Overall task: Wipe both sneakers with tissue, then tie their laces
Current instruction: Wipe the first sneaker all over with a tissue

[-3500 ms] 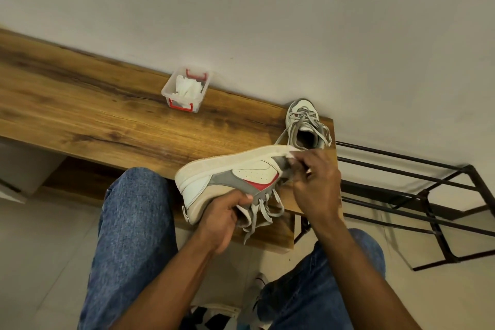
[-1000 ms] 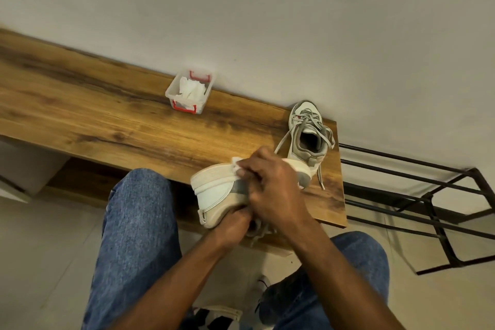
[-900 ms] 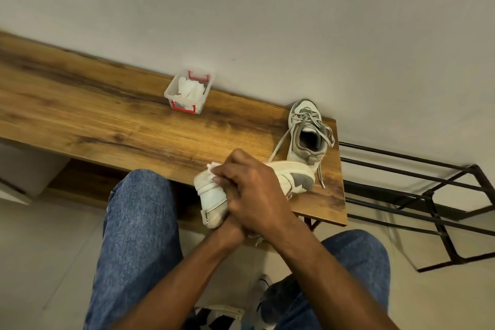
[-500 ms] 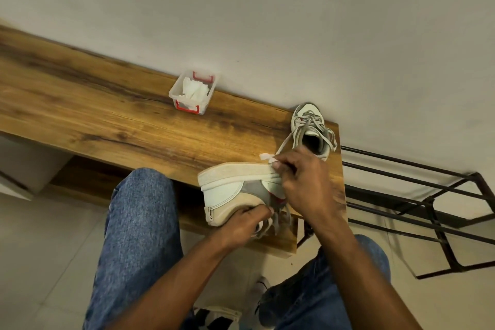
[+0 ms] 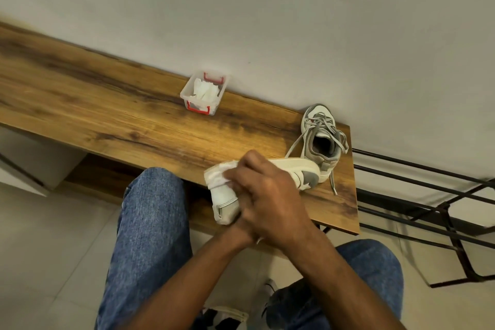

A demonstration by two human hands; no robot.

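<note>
Looking down, we see our right hand (image 5: 267, 195) pressing a white tissue (image 5: 218, 175) against the heel of the sneaker (image 5: 302, 173) held over the bench (image 5: 107, 120) edge. Our left hand (image 5: 241, 233) sits mostly hidden beneath; its grip we cannot tell. The second sneaker (image 5: 321, 139) rests on the bench.

1. Soft, even indoor light with a warm cast; nothing is blown out and nothing sinks into black.
2. A pale sheen lies on the bench (image 5: 134, 115) top just left of the standing sneaker (image 5: 321, 139).
3. Faint shadows fall under the bench's near edge.
4. The right hand (image 5: 265, 195) and tissue (image 5: 218, 174) are motion-blurred.
5. Wide-angle bending bows the bench's edges.
</note>
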